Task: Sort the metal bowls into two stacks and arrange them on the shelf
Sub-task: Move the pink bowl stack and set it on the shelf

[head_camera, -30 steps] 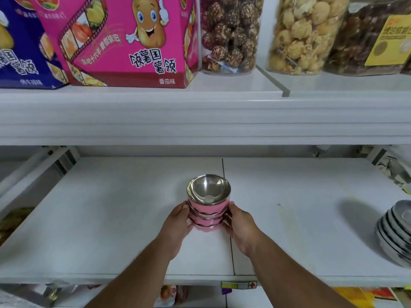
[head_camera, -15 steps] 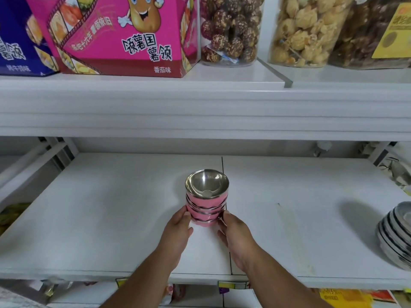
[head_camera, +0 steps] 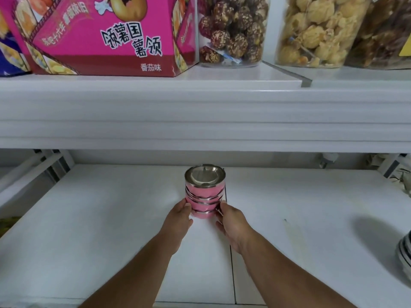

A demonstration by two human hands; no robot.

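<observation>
A stack of pink bowls (head_camera: 203, 196) with shiny steel insides stands upright on the white lower shelf (head_camera: 111, 230), near the seam between two shelf panels. My left hand (head_camera: 179, 221) presses against the stack's lower left side and my right hand (head_camera: 231, 223) against its lower right, so both hands clasp it between them. At the far right edge of the shelf a second stack of plain steel bowls (head_camera: 404, 254) shows only in part, cut off by the frame.
The upper shelf's thick white front edge (head_camera: 200, 116) overhangs the lower one. On it stand a pink snack box (head_camera: 106, 34) and clear jars of snacks (head_camera: 233, 30). Shelf brackets sit at the back left and back right corners.
Both hands have slid the pink stack farther back on the shelf, and the camera view has tilted slightly down and closer.
</observation>
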